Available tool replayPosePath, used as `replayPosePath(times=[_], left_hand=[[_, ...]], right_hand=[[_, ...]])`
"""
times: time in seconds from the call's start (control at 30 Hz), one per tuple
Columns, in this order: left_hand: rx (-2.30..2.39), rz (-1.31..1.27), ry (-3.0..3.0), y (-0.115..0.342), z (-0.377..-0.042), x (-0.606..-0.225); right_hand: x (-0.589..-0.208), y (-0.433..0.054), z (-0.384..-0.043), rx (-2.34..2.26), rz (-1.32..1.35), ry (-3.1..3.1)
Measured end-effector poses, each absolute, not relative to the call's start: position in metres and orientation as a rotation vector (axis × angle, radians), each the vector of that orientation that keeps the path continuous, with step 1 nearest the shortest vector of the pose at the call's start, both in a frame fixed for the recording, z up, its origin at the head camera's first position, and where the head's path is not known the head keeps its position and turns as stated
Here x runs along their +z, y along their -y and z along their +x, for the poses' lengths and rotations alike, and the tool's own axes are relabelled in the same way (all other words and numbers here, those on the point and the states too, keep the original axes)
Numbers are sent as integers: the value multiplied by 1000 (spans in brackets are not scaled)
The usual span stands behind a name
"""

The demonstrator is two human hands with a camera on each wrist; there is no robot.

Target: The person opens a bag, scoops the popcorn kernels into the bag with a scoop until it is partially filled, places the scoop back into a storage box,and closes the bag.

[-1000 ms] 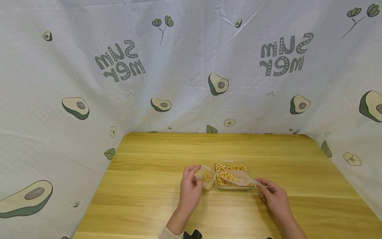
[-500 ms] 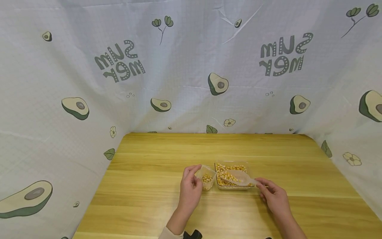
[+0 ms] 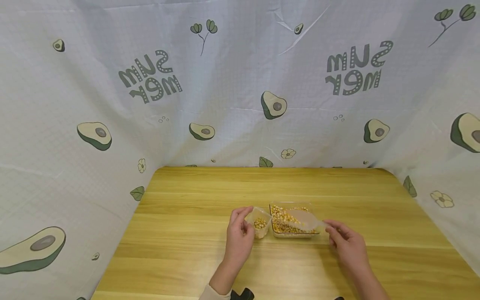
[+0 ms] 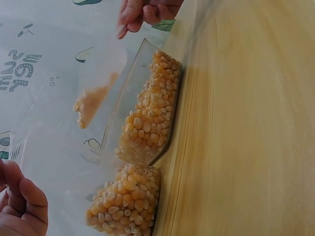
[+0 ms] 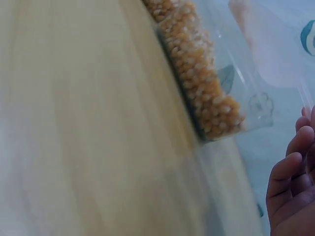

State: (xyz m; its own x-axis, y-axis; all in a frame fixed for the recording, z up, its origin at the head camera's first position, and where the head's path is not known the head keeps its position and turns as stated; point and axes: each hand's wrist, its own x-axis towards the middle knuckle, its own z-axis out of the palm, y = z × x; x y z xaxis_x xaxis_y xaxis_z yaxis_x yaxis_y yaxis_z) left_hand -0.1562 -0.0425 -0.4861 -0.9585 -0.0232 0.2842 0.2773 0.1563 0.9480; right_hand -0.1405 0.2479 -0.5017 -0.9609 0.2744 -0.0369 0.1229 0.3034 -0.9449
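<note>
My left hand (image 3: 240, 236) pinches the rim of a clear plastic bag (image 3: 267, 214), holding its mouth apart. Corn kernels (image 4: 129, 200) fill the bottom of the bag, which stands on the table. Close against its right side is a clear rectangular container (image 3: 294, 236) with more corn kernels (image 4: 156, 93) inside. My right hand (image 3: 348, 246) grips the handle of a translucent scoop (image 3: 305, 220). The scoop is raised above the container and carries kernels at its front, as the left wrist view shows. In the right wrist view the curled fingers (image 5: 300, 142) appear at the right edge.
The wooden table (image 3: 180, 233) reaches back to a pale curtain (image 3: 232, 83) printed with avocados, which also hangs on both sides. A black object (image 3: 245, 294) shows beside the left wrist at the bottom edge.
The right hand has shifted slightly right with the scoop, which now looks a little higher and tilted over the container. The left hand and the bag have stayed in place.
</note>
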Motion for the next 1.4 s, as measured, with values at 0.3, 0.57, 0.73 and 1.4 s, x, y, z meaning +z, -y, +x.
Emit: replayPosePath(times=[0.3,0.57,0.73,1.4], left_hand=[[-1890,-254,2199,44,-155,-483],[-1892,-242,2192,45,-155,-483],[-1902,-254,2188,45,-155,-483],[-1879,-275,2201,45,-156,-484]], right_hand=[[-482,-244,-139,1790,-221,2360],[-468,-237,-137,1824,-211,2314],[-458,-228,-135,1757,-119,2339],[-448,-208,-139,1452,184,2366]])
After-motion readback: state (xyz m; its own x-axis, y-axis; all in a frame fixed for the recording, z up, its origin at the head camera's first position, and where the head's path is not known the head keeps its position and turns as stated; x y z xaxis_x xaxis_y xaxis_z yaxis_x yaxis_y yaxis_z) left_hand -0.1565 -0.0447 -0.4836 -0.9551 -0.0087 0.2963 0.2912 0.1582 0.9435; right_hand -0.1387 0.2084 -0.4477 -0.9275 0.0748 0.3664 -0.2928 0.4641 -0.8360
